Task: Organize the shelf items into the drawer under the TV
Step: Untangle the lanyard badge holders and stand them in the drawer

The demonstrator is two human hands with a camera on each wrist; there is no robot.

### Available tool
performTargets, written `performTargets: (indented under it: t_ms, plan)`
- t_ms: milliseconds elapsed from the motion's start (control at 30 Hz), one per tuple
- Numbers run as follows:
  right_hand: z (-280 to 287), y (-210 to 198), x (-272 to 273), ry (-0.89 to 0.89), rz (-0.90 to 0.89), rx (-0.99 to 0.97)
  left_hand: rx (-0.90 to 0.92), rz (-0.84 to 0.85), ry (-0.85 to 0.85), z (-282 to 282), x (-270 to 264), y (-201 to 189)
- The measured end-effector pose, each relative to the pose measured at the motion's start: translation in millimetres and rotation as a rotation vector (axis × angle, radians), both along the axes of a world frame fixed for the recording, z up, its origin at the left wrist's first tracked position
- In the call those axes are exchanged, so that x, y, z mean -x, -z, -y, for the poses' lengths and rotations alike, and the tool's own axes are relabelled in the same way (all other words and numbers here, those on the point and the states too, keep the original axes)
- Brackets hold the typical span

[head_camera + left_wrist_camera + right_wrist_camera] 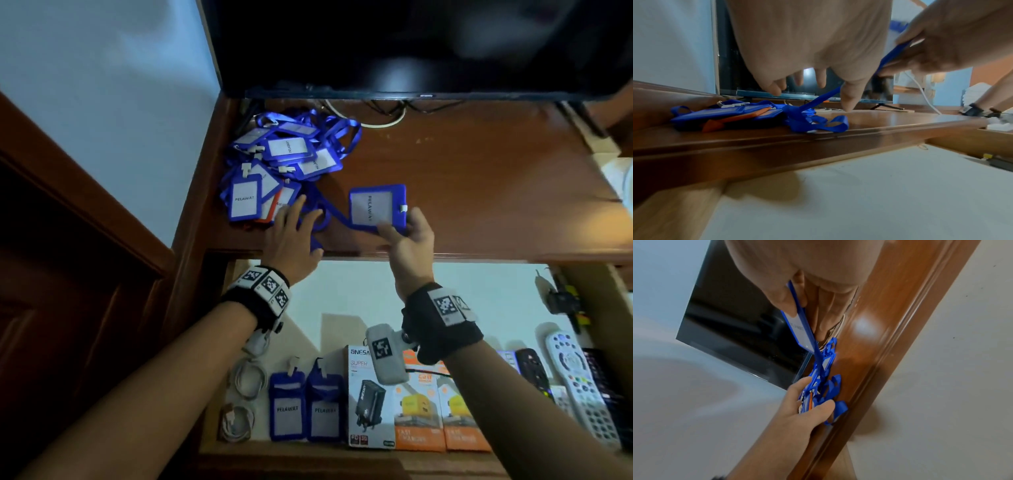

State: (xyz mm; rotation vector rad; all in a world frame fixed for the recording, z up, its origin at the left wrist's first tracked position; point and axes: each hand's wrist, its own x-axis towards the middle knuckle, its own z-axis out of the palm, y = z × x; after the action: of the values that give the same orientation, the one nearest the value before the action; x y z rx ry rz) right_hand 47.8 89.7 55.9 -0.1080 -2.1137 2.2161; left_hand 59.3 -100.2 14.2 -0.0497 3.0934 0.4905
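The right hand (407, 236) pinches a blue plastic badge holder (376, 209) above the wooden shelf's (479, 192) front edge. Its blue fabric lanyard (818, 100) runs taut into the heap of blue badge holders (274, 164) at the shelf's left end. The left hand (294, 236) lies flat-fingered there, probably pinning the tangle.

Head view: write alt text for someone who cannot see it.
The right hand holds one blue badge holder above a wooden shelf under a TV, its lanyard trailing to a badge pile where the left hand rests. Below, an open drawer already holds two badges, charger boxes, cables and remotes.
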Motion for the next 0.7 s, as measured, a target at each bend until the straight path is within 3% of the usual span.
performTargets:
  t_ms: [167, 367, 500, 633, 700]
  plan:
    - [-25.7, -3.0, -9.1, 0.070, 0.042, 0.069, 0.063, 0.146, 0.003, 13.2, 17.2, 19.7]
    - [-72.4, -25.3, 14.3, 0.320, 0.031, 0.191, 0.064, 0.136, 0.011, 29.5, 22.1, 28.8]
    - [-97.5, -42.1, 18.4, 0.467, -0.008, 0.173, 0.022, 0.122, -0.013, 33.0, 30.0, 28.0]
    - [-105.8, -48.3, 3.1, 0.467, 0.001, 0.141, -0.016, 0.167, -0.033, 28.9, 34.2, 20.9]
    - [-105.1, -46.2, -7.9, 0.404, 0.013, 0.133, -0.073, 0.105, -0.072, 22.3, 29.8, 14.7]
